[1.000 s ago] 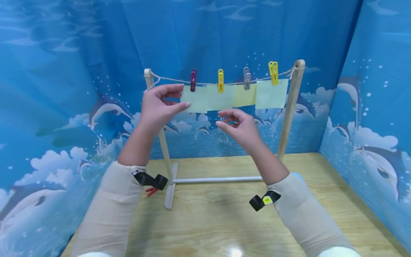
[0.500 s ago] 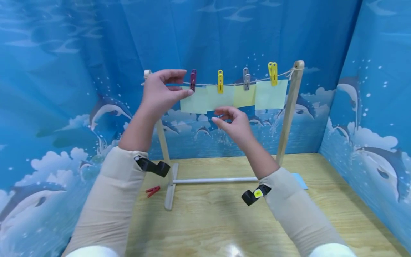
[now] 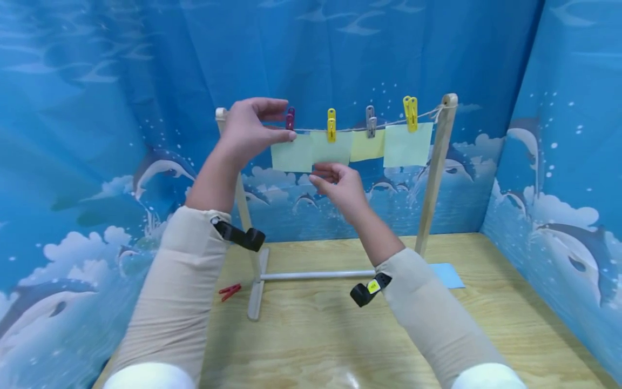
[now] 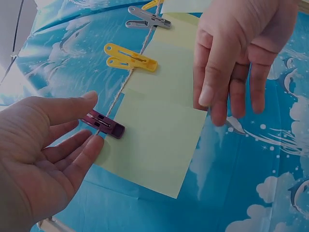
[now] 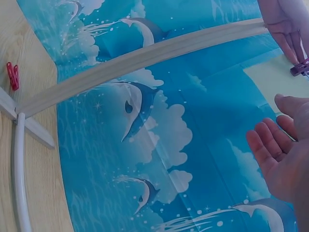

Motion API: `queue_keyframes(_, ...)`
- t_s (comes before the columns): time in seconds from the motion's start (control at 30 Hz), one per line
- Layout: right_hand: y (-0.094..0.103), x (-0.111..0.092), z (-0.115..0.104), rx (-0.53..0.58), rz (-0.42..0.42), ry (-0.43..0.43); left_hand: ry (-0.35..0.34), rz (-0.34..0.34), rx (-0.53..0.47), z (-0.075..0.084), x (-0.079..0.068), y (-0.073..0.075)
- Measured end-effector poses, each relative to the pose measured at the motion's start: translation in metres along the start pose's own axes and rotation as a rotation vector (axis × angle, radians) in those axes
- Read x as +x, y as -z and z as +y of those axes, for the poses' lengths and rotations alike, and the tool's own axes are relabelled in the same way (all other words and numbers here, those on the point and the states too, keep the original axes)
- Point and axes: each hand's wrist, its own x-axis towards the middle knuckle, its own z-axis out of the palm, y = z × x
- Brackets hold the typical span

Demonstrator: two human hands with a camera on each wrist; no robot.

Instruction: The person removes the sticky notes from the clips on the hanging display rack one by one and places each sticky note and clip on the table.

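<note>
A purple clothespin (image 4: 108,125) fixes a pale green paper square (image 4: 154,140) to a string. My left hand (image 3: 248,127) is at this clothespin, thumb on one side and fingers on the other, with a gap still between them. My right hand (image 3: 340,186) is held by the lower edge of the papers, its thumb and fingers apart in the right wrist view. Along the same string hang a second pale green square (image 3: 332,154) under a yellow clothespin (image 3: 331,125), a yellow square (image 3: 367,147) under a grey clothespin (image 3: 371,121), and another green square (image 3: 407,148) under yellow clothespins (image 3: 411,113).
A wooden post (image 3: 435,178) on the right and another post (image 3: 243,202) on the left carry the string. A white bar (image 3: 316,275) joins them low down. On the table (image 3: 291,335) lie a red clothespin (image 3: 230,292) and light blue paper (image 3: 447,275).
My left hand has risen and shifted right, from beside the first green paper to the purple clothespin. My right hand has moved left along the papers' lower edge.
</note>
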Motion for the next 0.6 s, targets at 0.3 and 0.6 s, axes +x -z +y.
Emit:
queue_keyframes(0.3,-0.011,0.006,-0.006,0.093,0.019,-0.022,-0.006,-0.014,-0.003,0.001,0.006,0.0)
queue_keyframes(0.6,-0.021,0.006,-0.006,0.179,0.066,-0.039,-0.018,-0.044,-0.05,-0.004,0.006,-0.004)
